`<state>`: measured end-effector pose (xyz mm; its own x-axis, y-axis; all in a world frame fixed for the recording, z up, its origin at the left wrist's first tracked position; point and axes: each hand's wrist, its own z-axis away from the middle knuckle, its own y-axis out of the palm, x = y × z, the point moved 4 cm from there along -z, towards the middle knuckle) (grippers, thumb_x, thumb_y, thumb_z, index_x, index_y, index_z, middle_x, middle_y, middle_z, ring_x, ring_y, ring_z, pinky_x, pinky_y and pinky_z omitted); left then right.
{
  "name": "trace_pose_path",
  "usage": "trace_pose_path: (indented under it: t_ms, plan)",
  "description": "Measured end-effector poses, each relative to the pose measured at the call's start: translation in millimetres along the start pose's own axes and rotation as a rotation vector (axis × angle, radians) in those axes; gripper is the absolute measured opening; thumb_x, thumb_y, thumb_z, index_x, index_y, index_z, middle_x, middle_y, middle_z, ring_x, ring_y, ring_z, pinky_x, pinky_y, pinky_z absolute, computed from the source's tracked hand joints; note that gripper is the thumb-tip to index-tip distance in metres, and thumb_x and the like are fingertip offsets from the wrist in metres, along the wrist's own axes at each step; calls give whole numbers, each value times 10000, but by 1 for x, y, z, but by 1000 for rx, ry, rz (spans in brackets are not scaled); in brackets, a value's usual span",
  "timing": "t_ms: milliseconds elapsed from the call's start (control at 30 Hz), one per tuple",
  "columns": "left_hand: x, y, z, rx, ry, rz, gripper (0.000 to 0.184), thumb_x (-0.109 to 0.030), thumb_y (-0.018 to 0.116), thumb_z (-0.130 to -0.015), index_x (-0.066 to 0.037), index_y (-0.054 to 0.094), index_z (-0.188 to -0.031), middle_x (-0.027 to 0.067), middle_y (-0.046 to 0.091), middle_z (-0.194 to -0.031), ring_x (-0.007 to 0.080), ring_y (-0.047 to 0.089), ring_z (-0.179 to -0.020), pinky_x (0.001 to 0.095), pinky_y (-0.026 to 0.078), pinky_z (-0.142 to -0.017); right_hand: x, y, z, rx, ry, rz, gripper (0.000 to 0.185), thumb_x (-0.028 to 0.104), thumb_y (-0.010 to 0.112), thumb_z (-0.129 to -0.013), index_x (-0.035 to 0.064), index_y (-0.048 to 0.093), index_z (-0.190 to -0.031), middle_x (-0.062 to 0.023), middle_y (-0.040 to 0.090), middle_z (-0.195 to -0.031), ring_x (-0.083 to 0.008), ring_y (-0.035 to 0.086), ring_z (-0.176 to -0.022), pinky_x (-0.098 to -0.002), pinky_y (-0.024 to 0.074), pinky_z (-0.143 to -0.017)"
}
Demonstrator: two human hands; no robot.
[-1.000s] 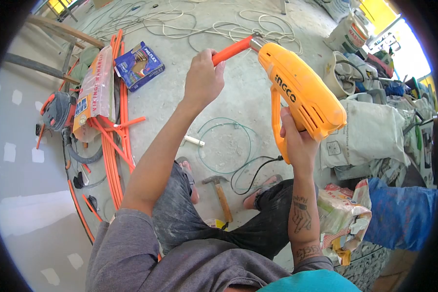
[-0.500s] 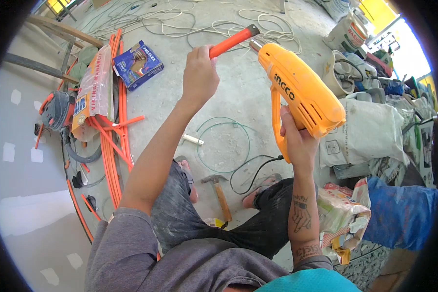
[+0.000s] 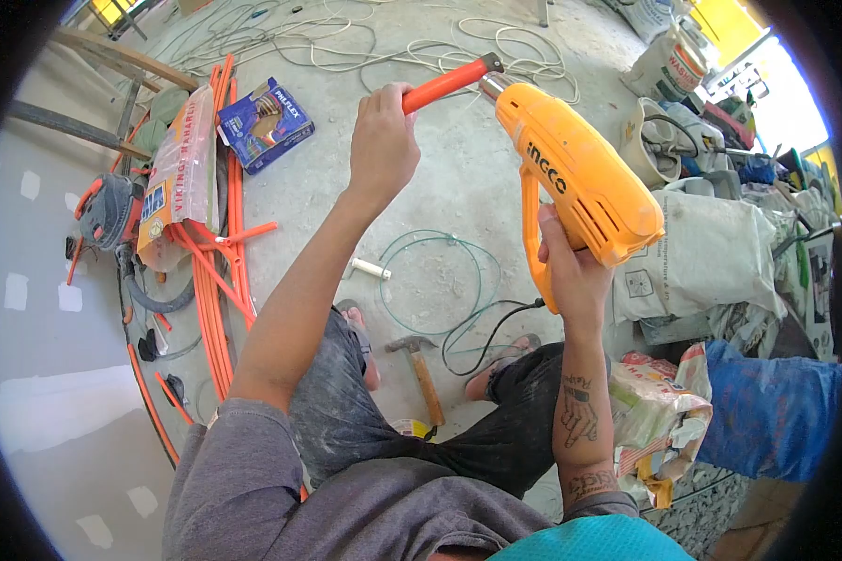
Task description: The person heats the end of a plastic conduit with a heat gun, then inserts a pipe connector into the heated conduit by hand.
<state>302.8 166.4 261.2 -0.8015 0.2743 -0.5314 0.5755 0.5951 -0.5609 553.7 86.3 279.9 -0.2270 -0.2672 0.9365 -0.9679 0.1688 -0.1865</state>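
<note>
My left hand [image 3: 385,142] is closed around a short orange plastic pipe [image 3: 444,86], which sticks out to the right with a dark, scorched-looking far end. In my right hand [image 3: 575,276] is a yellow heat gun [image 3: 580,168], gripped by its handle. Its metal nozzle [image 3: 492,87] points up and left, close beside the pipe's dark end. I cannot tell whether the two touch. A black power cord [image 3: 472,341] runs from the handle down to the floor.
On the floor between my feet lies a hammer [image 3: 423,379], with a coil of green wire [image 3: 440,280] and a white tube [image 3: 371,268] beyond it. Long orange pipes [image 3: 217,327] and a blue box [image 3: 264,126] lie left. Sacks [image 3: 702,252] and buckets [image 3: 669,61] stand right.
The pipe has turned slightly in my left hand, and its dark end now sits a little lower and farther right, over the nozzle. The heat gun stays in nearly the same place.
</note>
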Motion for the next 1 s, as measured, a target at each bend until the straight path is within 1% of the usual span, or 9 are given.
trace_pose_path:
  t_ms: [567, 667, 733, 800, 867, 900, 933, 967, 1000]
  plan:
    - [-1, 0, -1, -10, 11, -10, 286, -2, 616, -886, 3, 556, -1166, 186, 625, -1084, 369, 570, -1020, 445, 464, -901, 2, -3, -1, 17, -5, 16, 172, 129, 717, -919, 25, 633, -1028, 14, 598, -779, -48, 541, -600, -209, 445, -538]
    - [-1, 0, -1, 0, -8, 4, 286, -5, 619, -885, 1, 559, -1164, 185, 622, -1094, 368, 567, -1025, 443, 461, -909, 1, -3, 0, 40, 98, -7, 301, 107, 731, -911, -18, 606, -1155, -62, 667, -1036, -113, 636, -896, -268, 526, -790]
    - [1, 1, 0, -19, 43, -7, 279, -20, 607, -892, 6, 558, -1166, 192, 611, -1107, 368, 563, -1030, 449, 456, -916, 2, -1, 0, 44, 60, -46, 277, 99, 723, -916, -7, 618, -1149, -50, 672, -1025, -101, 635, -895, -260, 523, -778]
    - [14, 7, 3, 4, 110, -122, 293, -25, 575, -900, 9, 557, -1190, 205, 597, -1112, 384, 558, -1039, 467, 450, -927, 1, -2, 3, 62, 187, -21, 300, 141, 738, -906, 15, 630, -1155, -44, 679, -1000, -119, 647, -898, -283, 527, -783]
    - [33, 20, 6, 40, 98, -154, 338, -29, 531, -917, 7, 554, -1253, 225, 596, -1135, 418, 548, -1084, 496, 435, -956, -15, -5, 0, 33, -26, 57, 307, 213, 742, -883, 40, 639, -1114, -74, 695, -988, -206, 678, -905, -370, 533, -800]
    - [60, 30, 11, 19, 115, -91, 339, -60, 513, -946, 13, 549, -1275, 237, 599, -1182, 421, 552, -1121, 489, 430, -975, -3, -3, 1, -37, -255, 191, 250, 176, 716, -882, 35, 629, -1070, -81, 699, -976, -205, 683, -885, -371, 534, -760]
    - [72, 33, 12, 75, 107, -149, 349, -104, 478, -988, 36, 532, -1304, 249, 597, -1216, 429, 554, -1148, 486, 426, -994, -3, -4, 2, 49, -69, 101, 329, 188, 755, -876, 50, 621, -1143, -58, 673, -1032, -196, 654, -927, -350, 530, -800]
    - [76, 30, 12, 144, -13, 47, 371, -150, 448, -1021, 60, 514, -1319, 262, 599, -1209, 441, 547, -1160, 489, 424, -1007, -6, -2, -1, 127, -38, -51, 325, 177, 736, -871, 50, 615, -1145, -81, 683, -1057, -229, 668, -957, -365, 532, -814]
    - [121, 48, 10, 148, 102, -162, 411, -203, 429, -1044, 71, 495, -1343, 277, 586, -1258, 447, 531, -1203, 485, 418, -1029, -2, -1, 0, 48, -127, -23, 300, 158, 706, -867, 48, 614, -1131, -106, 693, -1034, -242, 679, -947, -388, 531, -814]
